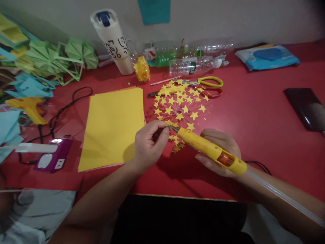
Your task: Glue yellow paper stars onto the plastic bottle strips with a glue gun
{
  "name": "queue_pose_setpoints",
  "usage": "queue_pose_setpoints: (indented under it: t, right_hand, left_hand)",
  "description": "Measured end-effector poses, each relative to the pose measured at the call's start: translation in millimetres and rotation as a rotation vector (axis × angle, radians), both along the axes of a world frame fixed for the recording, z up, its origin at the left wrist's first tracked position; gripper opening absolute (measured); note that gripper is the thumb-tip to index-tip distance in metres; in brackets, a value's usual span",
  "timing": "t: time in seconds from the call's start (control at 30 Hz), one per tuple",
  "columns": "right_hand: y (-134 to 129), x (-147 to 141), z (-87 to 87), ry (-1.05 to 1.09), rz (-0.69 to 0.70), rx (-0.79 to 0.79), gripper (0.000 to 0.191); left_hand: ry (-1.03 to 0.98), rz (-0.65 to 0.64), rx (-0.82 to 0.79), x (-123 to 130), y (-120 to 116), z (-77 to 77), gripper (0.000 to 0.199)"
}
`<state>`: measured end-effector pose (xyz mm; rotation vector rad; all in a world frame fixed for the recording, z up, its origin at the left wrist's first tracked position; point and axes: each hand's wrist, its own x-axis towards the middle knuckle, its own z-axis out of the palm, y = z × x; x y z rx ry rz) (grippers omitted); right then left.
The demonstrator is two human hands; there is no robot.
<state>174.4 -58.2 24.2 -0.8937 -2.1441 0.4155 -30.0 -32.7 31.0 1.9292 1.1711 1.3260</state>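
- Head view: the glue gun point(200, 142) is clasped in your right hand point(226, 143), above the tabletop point(266, 135) near its front edge.
- Your left hand point(148, 144) pinches a small yellow piece point(168, 126) at its tip.
- Stars point(179, 116) spread toward the back edge.

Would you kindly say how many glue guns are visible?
2: one yellow glue gun in the right hand; another glue gun at far left, beyond the purple socket box. More could be hidden among the folded papers.
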Motion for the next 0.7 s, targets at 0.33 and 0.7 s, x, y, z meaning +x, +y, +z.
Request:
queue_pose_setpoints:
  t: [0.33,0.7]
  right_hand:
    - [-0.2,-0.4,2.1,-0.029,-0.005,0.023,0.029]
    - [0.1,-3.2,4.1,0.109,-0.046,0.002,0.019]
  left_hand:
    - [0.000,-0.002,0.001,-0.6,-0.1,-1.4,0.014]
    - [-0.137,-0.018,-0.139,-1.7,1.2,-2.2,0.011]
